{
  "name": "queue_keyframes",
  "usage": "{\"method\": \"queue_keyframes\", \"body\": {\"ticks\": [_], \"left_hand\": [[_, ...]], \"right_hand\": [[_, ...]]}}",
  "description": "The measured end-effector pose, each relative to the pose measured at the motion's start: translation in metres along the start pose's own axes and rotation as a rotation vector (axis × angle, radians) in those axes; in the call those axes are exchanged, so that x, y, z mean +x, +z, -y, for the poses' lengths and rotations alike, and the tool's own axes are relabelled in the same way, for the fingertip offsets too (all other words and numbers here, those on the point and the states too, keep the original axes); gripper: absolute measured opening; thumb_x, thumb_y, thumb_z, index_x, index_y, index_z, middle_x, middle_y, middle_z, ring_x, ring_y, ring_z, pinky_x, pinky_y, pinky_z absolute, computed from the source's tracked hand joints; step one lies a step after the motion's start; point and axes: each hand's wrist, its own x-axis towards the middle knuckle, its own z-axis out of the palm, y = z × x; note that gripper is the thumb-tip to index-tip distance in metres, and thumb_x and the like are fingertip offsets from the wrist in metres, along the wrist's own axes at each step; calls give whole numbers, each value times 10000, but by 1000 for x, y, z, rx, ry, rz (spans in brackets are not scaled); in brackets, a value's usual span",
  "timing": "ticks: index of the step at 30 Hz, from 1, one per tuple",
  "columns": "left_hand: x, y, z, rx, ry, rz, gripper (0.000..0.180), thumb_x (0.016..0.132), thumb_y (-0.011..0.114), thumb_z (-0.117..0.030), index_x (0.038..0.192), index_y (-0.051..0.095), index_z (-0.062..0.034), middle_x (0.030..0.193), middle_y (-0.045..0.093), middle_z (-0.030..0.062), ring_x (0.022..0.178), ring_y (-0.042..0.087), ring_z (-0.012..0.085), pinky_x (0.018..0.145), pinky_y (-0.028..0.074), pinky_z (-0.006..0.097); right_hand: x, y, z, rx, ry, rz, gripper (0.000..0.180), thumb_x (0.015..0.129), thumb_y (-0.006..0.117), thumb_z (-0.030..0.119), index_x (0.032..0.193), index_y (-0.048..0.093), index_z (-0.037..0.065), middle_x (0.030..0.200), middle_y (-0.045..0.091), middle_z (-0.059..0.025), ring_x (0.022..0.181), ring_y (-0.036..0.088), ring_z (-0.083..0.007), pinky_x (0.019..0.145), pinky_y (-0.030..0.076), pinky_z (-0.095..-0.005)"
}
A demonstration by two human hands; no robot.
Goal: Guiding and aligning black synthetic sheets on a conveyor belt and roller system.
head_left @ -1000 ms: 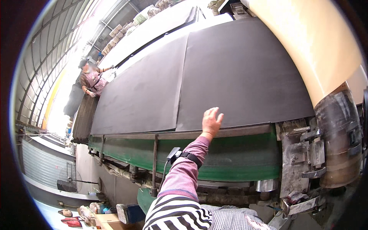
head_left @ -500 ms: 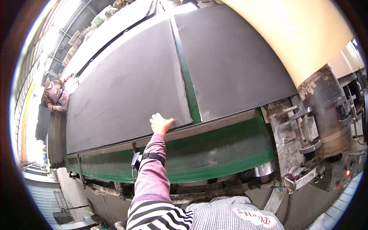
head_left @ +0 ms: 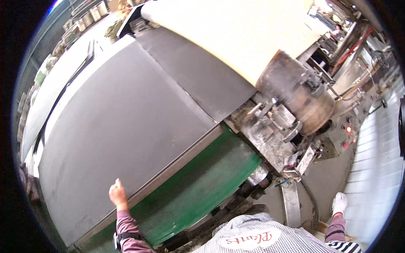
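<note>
Dark left sheet (head_left: 114, 114), centre to near left: the green gap to the dark right sheet (head_left: 190, 67) has closed; I judge spacing tightened. Left hand (head_left: 118, 195): narrow, at near edge. Right hand (head_left: 339, 203): white-gloved, near right, apart. Either holding? I cannot tell.

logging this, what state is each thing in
Left dark sheet, lying flat
Right dark sheet, lying flat
Green belt, stained
Cream sheet, spread wide
Upper red light, lit
Brown roller, stained
Left hand, curled, at left dark sheet's edge
Right hand, gloved, away from dark sheets
</note>
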Motion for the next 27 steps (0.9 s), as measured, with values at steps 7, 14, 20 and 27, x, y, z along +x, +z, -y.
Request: {"method": "queue_keyframes", "body": {"ticks": [7, 14, 20, 27], "left_hand": [[-29, 47, 38, -280, -269, 43, 459, 938, 538, -340, 647, 610, 8, 705, 601, 152, 685, 593, 319, 654, 467, 422], [-20, 37, -20, -387, -9, -4, 386, 906, 578, -350, 744, 657, -9, 825, 620, 127, 846, 588, 302, 763, 463, 407], [20, -25, -182, -467, 139, -25, 454, 926, 538, -396, 744, 649, 5, 798, 605, 162, 810, 576, 338, 759, 450, 430], [44, -23, -210, -286, 462, 182, 421, 934, 565, -269, 1296, 512, -62, 983, 652, 164, 901, 596, 362, 789, 476, 428]], "right_hand": [[-7, -22, -5, 45, -3, -14, 125, 875, 539, 228, 761, 533, 178, 528, 464, 27, 365, 413, -97, 317, 307, -275], [-5, 45, 65, 125, -83, 112, 143, 892, 549, 231, 891, 612, 103, 669, 573, -46, 513, 545, -146, 436, 433, -300], [46, 38, 62, -47, -547, -34, 233, 834, 616, 191, 1015, 633, 45, 983, 630, -143, 909, 614, -301, 799, 509, -385], [82, 53, 211, -259, -767, -289, 272, 886, 562, 262, 1058, 635, 65, 1071, 654, -132, 1004, 615, -315, 893, 482, -388]]}}
